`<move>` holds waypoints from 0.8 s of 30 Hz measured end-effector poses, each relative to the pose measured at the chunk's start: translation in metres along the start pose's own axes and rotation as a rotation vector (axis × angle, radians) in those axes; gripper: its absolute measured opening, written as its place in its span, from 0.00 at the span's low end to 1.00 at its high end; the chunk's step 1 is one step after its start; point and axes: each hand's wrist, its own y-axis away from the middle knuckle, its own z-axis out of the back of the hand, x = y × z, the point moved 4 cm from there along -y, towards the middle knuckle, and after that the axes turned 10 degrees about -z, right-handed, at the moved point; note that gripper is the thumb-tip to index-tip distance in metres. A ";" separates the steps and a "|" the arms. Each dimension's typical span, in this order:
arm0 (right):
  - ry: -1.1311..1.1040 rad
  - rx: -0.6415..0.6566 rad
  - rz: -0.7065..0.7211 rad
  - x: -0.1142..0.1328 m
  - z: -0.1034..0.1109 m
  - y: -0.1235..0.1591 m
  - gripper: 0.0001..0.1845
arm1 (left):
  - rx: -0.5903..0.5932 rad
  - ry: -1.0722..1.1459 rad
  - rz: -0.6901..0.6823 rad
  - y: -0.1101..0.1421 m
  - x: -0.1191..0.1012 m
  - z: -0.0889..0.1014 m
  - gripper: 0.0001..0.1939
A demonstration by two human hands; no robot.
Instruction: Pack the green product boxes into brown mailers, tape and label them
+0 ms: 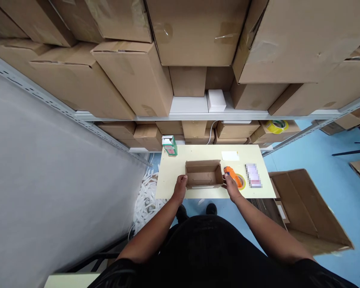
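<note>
A small cardboard box [204, 178] with its top open stands on the pale yellow table [171, 188], and its inside looks bare. My left hand [180, 186] grips the box's left end, thumb at the upper edge. At the opposite end, my right hand [231, 186] is closed on the box's right side. Just beyond the right hand lies an orange tape dispenser [232, 175] with a roll of yellow tape, close to the fingers. The fingers' undersides are hidden on both hands.
On the table are a green-and-white carton [170, 146], a white card [230, 155] and a blurred-out flat item [253, 176]. Shelves of cardboard boxes [132, 76] rise behind. A tape roll [277, 126] sits on one. A large open carton [312, 208] stands right; paper strips [147, 196] lie left.
</note>
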 end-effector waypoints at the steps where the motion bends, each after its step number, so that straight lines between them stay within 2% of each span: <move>1: 0.026 -0.009 -0.011 0.000 0.000 0.003 0.27 | 0.008 -0.001 0.003 0.001 0.001 0.001 0.26; 4: 0.063 0.008 -0.020 0.006 0.000 0.012 0.22 | 0.067 0.033 0.033 0.003 0.003 0.004 0.25; 7: 0.086 0.048 -0.024 0.013 -0.002 0.020 0.23 | 0.105 0.077 0.104 0.005 0.005 0.011 0.24; 12: 0.207 -0.008 -0.016 0.014 -0.011 0.021 0.19 | 0.092 -0.075 0.105 0.002 0.012 0.025 0.28; 18: -0.042 -0.061 -0.144 0.002 -0.015 0.014 0.12 | 0.200 -0.127 0.036 -0.002 0.007 0.029 0.34; 21: -0.106 -0.059 -0.180 -0.003 -0.014 0.016 0.13 | 0.247 -0.141 0.052 -0.002 0.005 0.033 0.34; 24: -0.107 -0.069 -0.168 -0.008 -0.015 0.018 0.16 | 0.246 -0.072 0.094 -0.001 0.010 0.033 0.32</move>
